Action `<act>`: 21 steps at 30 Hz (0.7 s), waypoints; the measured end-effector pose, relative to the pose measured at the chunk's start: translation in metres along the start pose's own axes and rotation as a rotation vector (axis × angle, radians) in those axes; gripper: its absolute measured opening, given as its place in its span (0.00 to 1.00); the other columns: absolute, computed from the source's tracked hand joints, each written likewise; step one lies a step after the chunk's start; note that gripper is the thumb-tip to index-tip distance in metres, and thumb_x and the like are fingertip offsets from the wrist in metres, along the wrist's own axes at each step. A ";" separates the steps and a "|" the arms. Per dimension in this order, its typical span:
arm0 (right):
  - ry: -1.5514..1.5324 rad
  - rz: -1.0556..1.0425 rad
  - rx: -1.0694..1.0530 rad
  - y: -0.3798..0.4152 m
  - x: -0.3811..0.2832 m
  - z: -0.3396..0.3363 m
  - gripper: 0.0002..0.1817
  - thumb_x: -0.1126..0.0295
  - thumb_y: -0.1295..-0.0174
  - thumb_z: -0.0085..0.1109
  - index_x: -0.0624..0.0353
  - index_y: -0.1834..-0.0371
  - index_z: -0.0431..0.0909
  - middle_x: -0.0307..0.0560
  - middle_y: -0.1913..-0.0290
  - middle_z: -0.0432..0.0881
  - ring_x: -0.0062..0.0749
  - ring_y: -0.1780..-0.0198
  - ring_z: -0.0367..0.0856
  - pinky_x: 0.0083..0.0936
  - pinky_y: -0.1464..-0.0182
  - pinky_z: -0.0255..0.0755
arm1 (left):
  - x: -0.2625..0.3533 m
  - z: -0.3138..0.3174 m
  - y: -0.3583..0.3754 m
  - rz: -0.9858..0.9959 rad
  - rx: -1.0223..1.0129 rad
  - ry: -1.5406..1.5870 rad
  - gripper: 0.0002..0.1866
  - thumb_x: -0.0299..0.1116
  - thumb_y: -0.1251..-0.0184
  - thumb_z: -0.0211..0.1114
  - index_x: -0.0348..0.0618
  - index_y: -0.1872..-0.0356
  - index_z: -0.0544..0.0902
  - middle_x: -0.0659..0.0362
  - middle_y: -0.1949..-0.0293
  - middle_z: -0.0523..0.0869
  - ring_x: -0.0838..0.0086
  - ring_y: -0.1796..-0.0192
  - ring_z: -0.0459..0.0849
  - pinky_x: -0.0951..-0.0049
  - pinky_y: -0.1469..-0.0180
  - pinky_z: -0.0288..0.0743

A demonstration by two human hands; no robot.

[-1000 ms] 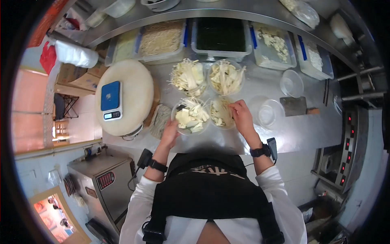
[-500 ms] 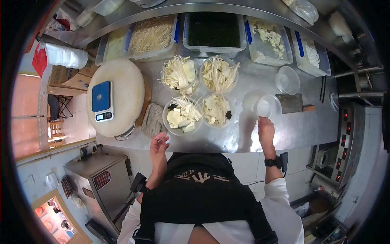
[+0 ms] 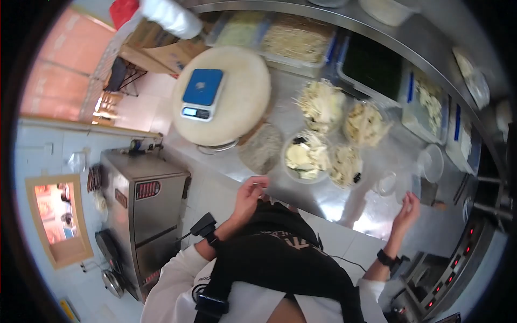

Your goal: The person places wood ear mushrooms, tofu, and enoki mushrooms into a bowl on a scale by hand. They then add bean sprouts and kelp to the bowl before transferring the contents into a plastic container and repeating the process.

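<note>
My right hand point(image 3: 406, 213) has its fingertips pinched at the near rim of a clear plastic bowl point(image 3: 386, 184) on the steel counter. Over the counter's front edge is my left hand point(image 3: 250, 198), fingers loosely bent and nothing visible in them. A grey cloth point(image 3: 262, 149) lies just beyond it. Four similar clear bowls hold enoki mushrooms and other pale pieces: a front left bowl point(image 3: 307, 157) with tofu-like slices, a front right bowl point(image 3: 345, 166), a back left bowl point(image 3: 321, 106) and a back right bowl point(image 3: 365, 124).
A digital scale point(image 3: 202, 94) rests on a round chopping board point(image 3: 245, 81) at left. Ingredient tubs, including one of dark green strands point(image 3: 371, 65), line the back under a steel shelf point(image 3: 344, 24). Another clear bowl point(image 3: 431, 163) and a cleaver point(image 3: 428, 192) are at right.
The view has turned, so the counter appears slanted and shifted right. My right hand stays at the clear bowl's rim; my left hand remains near the front edge, fingers bent.
</note>
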State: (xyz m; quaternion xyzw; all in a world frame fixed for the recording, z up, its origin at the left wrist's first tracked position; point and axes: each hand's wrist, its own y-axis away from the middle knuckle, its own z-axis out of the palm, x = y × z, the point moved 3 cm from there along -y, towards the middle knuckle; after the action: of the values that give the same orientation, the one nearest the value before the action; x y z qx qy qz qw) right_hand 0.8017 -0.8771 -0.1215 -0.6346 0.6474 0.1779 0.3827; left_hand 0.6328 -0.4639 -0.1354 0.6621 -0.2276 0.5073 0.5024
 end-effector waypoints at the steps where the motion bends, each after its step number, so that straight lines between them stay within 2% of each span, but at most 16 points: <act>1: -0.017 -0.016 -0.012 -0.001 -0.025 -0.003 0.05 0.78 0.44 0.54 0.63 0.65 0.75 0.50 0.64 0.77 0.41 0.61 0.75 0.32 0.56 0.69 | -0.001 -0.006 -0.001 0.010 0.024 0.003 0.13 0.21 0.38 0.49 0.38 0.54 0.75 0.61 0.58 0.77 0.77 0.54 0.75 0.79 0.52 0.68; 3: 0.275 -0.225 -0.064 0.004 -0.087 -0.003 0.06 0.78 0.45 0.53 0.61 0.63 0.74 0.49 0.63 0.76 0.41 0.56 0.73 0.35 0.46 0.61 | 0.000 -0.014 -0.008 0.090 -0.040 0.031 0.10 0.26 0.34 0.50 0.41 0.54 0.75 0.62 0.56 0.78 0.78 0.53 0.75 0.76 0.51 0.68; 4: 0.271 -0.243 -0.060 0.005 -0.113 0.002 0.06 0.78 0.45 0.53 0.61 0.63 0.74 0.49 0.63 0.76 0.41 0.56 0.73 0.35 0.46 0.61 | 0.002 -0.019 -0.011 0.103 -0.032 0.041 0.10 0.26 0.34 0.50 0.41 0.54 0.75 0.62 0.56 0.78 0.78 0.53 0.75 0.76 0.51 0.68; 6: 0.191 -0.427 -0.120 0.010 -0.170 0.024 0.08 0.78 0.48 0.54 0.59 0.63 0.74 0.48 0.64 0.75 0.41 0.54 0.72 0.39 0.39 0.53 | 0.006 -0.034 -0.017 0.145 -0.004 0.169 0.09 0.25 0.34 0.51 0.40 0.55 0.75 0.61 0.58 0.79 0.78 0.55 0.76 0.77 0.51 0.68; 7: 0.134 -0.506 -0.145 0.015 -0.199 0.041 0.10 0.78 0.52 0.56 0.58 0.64 0.74 0.47 0.64 0.75 0.42 0.55 0.72 0.42 0.39 0.52 | 0.010 -0.046 -0.021 0.159 0.000 0.185 0.09 0.25 0.34 0.51 0.40 0.55 0.75 0.61 0.58 0.79 0.78 0.55 0.76 0.77 0.51 0.68; 9: 0.036 -0.593 -0.278 0.026 -0.253 0.084 0.12 0.79 0.53 0.57 0.57 0.64 0.74 0.45 0.64 0.75 0.40 0.55 0.72 0.44 0.38 0.51 | 0.019 -0.079 -0.031 0.173 0.151 0.201 0.12 0.18 0.38 0.46 0.36 0.57 0.75 0.60 0.63 0.79 0.78 0.59 0.76 0.78 0.50 0.68; 10: -0.004 -0.632 -0.293 0.033 -0.282 0.111 0.12 0.79 0.54 0.58 0.56 0.65 0.75 0.44 0.65 0.75 0.39 0.56 0.72 0.44 0.38 0.51 | 0.021 -0.099 -0.038 0.182 0.151 0.216 0.12 0.18 0.38 0.46 0.36 0.57 0.75 0.60 0.63 0.79 0.78 0.59 0.76 0.78 0.50 0.68; 12: -0.046 -0.687 -0.362 0.045 -0.337 0.166 0.12 0.79 0.54 0.59 0.53 0.66 0.77 0.40 0.65 0.75 0.35 0.56 0.73 0.41 0.39 0.51 | 0.027 -0.155 -0.054 0.323 0.296 0.287 0.11 0.17 0.38 0.45 0.37 0.59 0.75 0.61 0.65 0.80 0.78 0.61 0.76 0.78 0.51 0.68; 13: -0.062 -0.711 -0.388 0.051 -0.359 0.197 0.12 0.79 0.54 0.59 0.52 0.66 0.77 0.39 0.66 0.75 0.34 0.56 0.73 0.40 0.39 0.50 | 0.029 -0.183 -0.062 0.344 0.336 0.283 0.09 0.20 0.37 0.47 0.38 0.59 0.74 0.61 0.65 0.79 0.80 0.63 0.75 0.80 0.55 0.68; 18: -0.071 -0.774 -0.470 0.077 -0.447 0.329 0.11 0.77 0.53 0.60 0.50 0.65 0.78 0.36 0.66 0.75 0.31 0.57 0.73 0.38 0.40 0.50 | 0.031 -0.328 -0.099 0.170 0.439 0.447 0.10 0.29 0.36 0.49 0.40 0.56 0.72 0.62 0.63 0.78 0.82 0.61 0.73 0.81 0.59 0.65; 20: -0.052 -0.777 -0.462 0.085 -0.465 0.361 0.11 0.76 0.53 0.61 0.50 0.66 0.79 0.36 0.66 0.76 0.30 0.57 0.73 0.38 0.40 0.50 | 0.007 -0.388 -0.120 0.136 0.423 0.345 0.11 0.35 0.35 0.51 0.49 0.53 0.71 0.66 0.58 0.77 0.80 0.53 0.72 0.77 0.50 0.62; 21: -0.020 -0.789 -0.472 0.088 -0.469 0.373 0.11 0.76 0.53 0.61 0.51 0.65 0.79 0.36 0.65 0.76 0.30 0.57 0.73 0.38 0.40 0.51 | -0.005 -0.411 -0.132 0.120 0.412 0.355 0.11 0.35 0.35 0.51 0.49 0.53 0.71 0.66 0.58 0.77 0.80 0.53 0.72 0.77 0.50 0.62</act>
State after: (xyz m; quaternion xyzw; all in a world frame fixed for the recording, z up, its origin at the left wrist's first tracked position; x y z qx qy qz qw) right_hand 0.7719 -0.2776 -0.0458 -0.9007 0.2944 0.1670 0.2724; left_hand 0.5559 -0.0448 -0.2052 0.6365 -0.0669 0.6798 0.3580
